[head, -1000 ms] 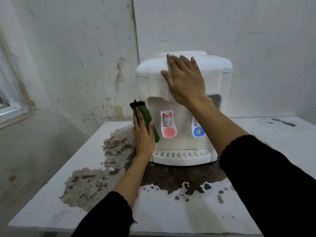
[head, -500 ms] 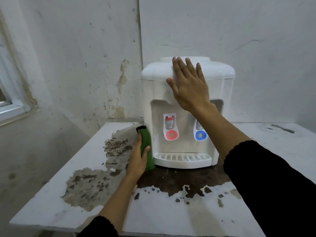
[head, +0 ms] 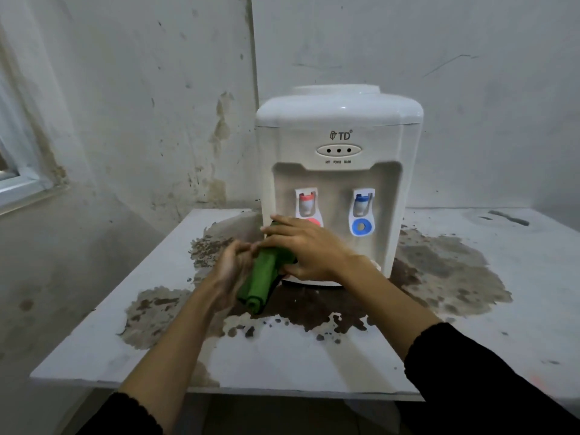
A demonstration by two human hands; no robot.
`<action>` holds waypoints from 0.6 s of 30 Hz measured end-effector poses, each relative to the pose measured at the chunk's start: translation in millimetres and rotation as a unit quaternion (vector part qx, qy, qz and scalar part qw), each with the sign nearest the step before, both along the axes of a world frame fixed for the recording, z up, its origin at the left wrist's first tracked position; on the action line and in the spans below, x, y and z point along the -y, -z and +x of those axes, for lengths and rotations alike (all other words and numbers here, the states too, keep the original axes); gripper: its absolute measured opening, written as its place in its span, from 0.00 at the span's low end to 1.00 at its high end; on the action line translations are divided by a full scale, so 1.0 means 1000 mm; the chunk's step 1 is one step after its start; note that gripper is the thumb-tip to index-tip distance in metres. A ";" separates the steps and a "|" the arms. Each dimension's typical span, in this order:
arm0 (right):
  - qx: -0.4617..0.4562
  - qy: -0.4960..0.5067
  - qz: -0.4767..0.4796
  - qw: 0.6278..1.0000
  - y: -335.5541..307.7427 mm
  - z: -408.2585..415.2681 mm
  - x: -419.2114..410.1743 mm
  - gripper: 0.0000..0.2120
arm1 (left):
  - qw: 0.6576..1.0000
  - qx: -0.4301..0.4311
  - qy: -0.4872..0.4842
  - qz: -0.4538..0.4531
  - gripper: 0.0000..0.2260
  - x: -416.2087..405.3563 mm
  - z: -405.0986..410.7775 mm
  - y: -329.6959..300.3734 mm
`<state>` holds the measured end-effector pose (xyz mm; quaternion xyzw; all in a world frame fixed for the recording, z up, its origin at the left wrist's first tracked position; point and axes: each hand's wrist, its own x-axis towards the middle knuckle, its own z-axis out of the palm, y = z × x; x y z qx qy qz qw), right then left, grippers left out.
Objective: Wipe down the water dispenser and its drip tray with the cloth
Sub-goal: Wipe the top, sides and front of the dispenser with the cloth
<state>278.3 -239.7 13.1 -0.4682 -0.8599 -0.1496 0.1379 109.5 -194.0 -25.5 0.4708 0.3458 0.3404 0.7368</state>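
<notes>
Regripping the cloth [head: 262, 279] looks like the step you are on: both hands meet on the rolled green cloth just in front of the water dispenser [head: 339, 171], which stands near the table's [head: 470, 356] back edge, left of centre. Your left hand [head: 230, 271] curls round the roll from the left; your right hand [head: 306, 249] lies over its upper end, fingers close together, thumb tucked below. The drip tray is hidden behind your hands. Next, I judge, you need one firm grip, then a pass across the front panel and tray.
</notes>
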 end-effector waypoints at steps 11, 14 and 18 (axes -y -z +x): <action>-0.391 0.114 -0.165 0.898 0.055 0.040 0.043 0.06 | 0.969 -0.232 -0.020 0.089 0.26 -0.001 0.015 -0.014; -0.521 0.206 -0.175 0.810 0.059 0.053 0.045 0.08 | 0.912 -0.255 -0.198 0.253 0.13 -0.010 0.026 -0.023; -0.645 0.340 -0.164 0.664 0.064 0.060 0.028 0.08 | 0.871 -0.272 -0.255 0.320 0.27 -0.028 0.038 -0.033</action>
